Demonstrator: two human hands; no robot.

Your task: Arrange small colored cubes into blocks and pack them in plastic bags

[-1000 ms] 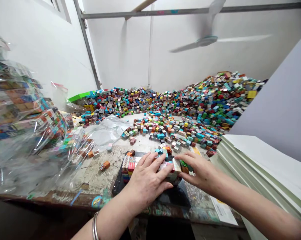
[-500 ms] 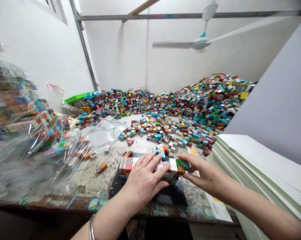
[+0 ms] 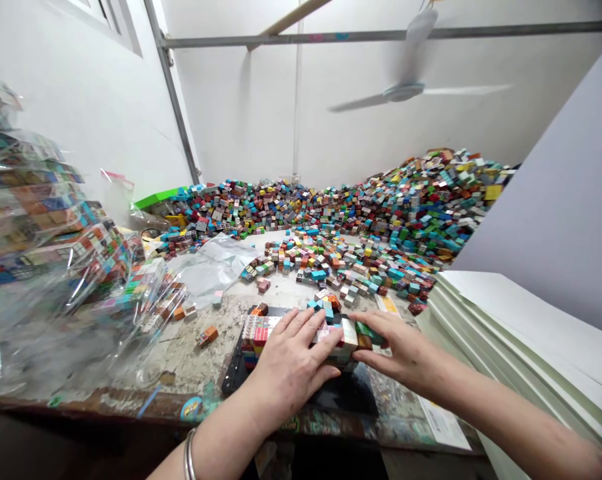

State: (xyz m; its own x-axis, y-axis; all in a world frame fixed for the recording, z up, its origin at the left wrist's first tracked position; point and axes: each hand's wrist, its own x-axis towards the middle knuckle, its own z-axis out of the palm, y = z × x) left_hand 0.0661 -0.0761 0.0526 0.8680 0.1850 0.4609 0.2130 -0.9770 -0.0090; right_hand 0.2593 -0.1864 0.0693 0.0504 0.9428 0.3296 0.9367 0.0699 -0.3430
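Stacked rows of small printed blocks (image 3: pixel 254 337) stand on a black tray (image 3: pixel 348 393) at the table's front. Across their top and front lies my left hand (image 3: pixel 293 360), fingers outstretched and slightly spread, a metal bangle on its wrist. My right hand (image 3: pixel 388 340) grips the right end of the rows, with its fingers at the back and the thumb in front. Within that grip are a green block (image 3: pixel 367 329) and a brown block (image 3: pixel 363 343), next to a white block (image 3: pixel 349 332). Light blue blocks (image 3: pixel 323 308) lie just behind the rows.
A large heap of mixed blocks (image 3: pixel 421 207) lines the wall, and loose blocks (image 3: pixel 325 260) spread before it. Clear plastic bags of blocks (image 3: pixel 75 260) pile up at left. Stacked white sheets (image 3: pixel 525 327) stand at right. An orange block (image 3: pixel 208 335) lies left of the tray.
My right hand has shifted slightly left, closer against the white block, with the green and brown blocks in its grip. The left hand keeps its place on the rows. The view has shifted slightly.
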